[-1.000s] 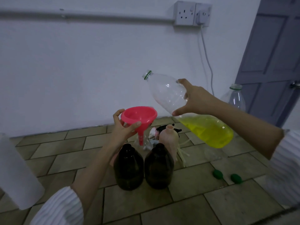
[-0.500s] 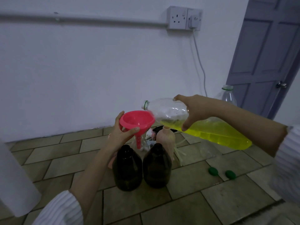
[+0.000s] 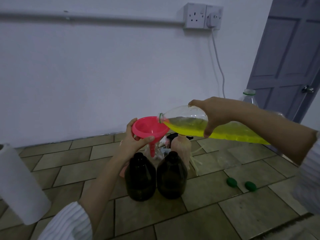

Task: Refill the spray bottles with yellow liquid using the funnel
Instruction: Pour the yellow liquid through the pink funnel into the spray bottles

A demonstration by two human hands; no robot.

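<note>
Above the tiled floor, in the head view, your left hand holds the pink funnel with thumb and fingers curled around its cone, one fingertip over the far rim. The funnel's spout points down at a clear bottle standing behind the two dark ones; whether the tip sits inside that neck you cannot tell, since the spot is cluttered and dim. Your right hand grips the clear plastic bottle around its upper body, thumb on top and fingers wrapped beneath. That bottle lies nearly level, neck towards the funnel, its open mouth at the funnel's right rim. The yellow liquid fills the lower side along the bottle's length and reaches the neck.

Two dark bottles stand uncapped, side by side, just in front of the funnel. A pale pink bottle stands behind the right one, with thin tubes and sprayer parts lying about it. Two green caps lie on the tiles to the right, well apart from the bottles. A white roll stands at the left edge. Another clear bottle stands near the door, beyond your right arm. A socket with a plugged-in cable sits high on the wall.
</note>
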